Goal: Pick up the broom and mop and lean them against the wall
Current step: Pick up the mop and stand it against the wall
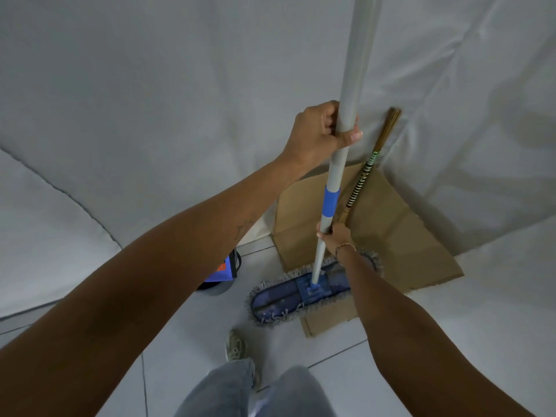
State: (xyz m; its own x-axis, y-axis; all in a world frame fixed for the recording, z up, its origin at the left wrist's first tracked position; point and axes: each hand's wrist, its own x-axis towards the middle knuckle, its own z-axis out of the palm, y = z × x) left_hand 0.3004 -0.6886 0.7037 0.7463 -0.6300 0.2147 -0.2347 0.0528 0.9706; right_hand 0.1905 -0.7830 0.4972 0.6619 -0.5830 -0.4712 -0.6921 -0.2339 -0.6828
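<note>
Head view: both hands grasp the upright mop handle (pixel 346 115).
Left hand (pixel 323 130) wraps it high; right hand (pixel 334 234) grips lower, broom (pixel 365 173) at one o'clock against the white-draped wall (pixel 180 85).

No text, label, brand or number is legible on anything in view.
</note>
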